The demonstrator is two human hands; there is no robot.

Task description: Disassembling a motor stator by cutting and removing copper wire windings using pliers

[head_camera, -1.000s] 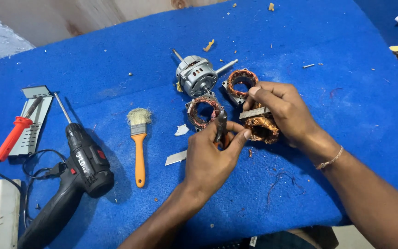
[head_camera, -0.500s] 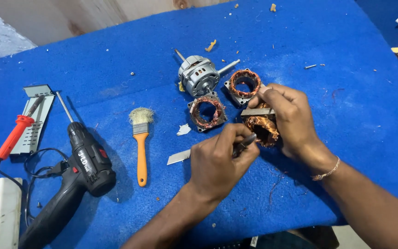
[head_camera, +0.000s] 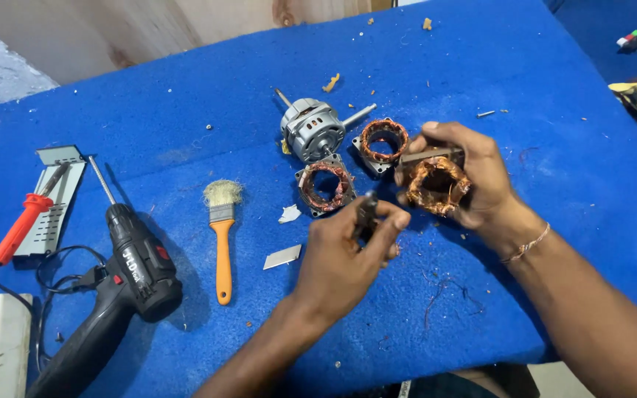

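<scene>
Blue tabletop (head_camera: 149, 110) | right hand (head_camera: 481, 177) closed round copper stator (head_camera: 436, 184), now lifted right of centre – clear of two stators on the mat | left hand (head_camera: 348, 254) has drawn back, pinching dark tool (head_camera: 366, 214) – winding freed for work.

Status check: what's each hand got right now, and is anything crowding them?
Right hand grips copper-wound stator. Left hand pinches small dark tool. Two more stators lie close beside.

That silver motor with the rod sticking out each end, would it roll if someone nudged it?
The silver motor looks metal, so probably heavy for its size. Its rounded body might rock, but the rods at both ends and the flanges would likely stop a free roll. It seems stiff and not fragile.
</scene>
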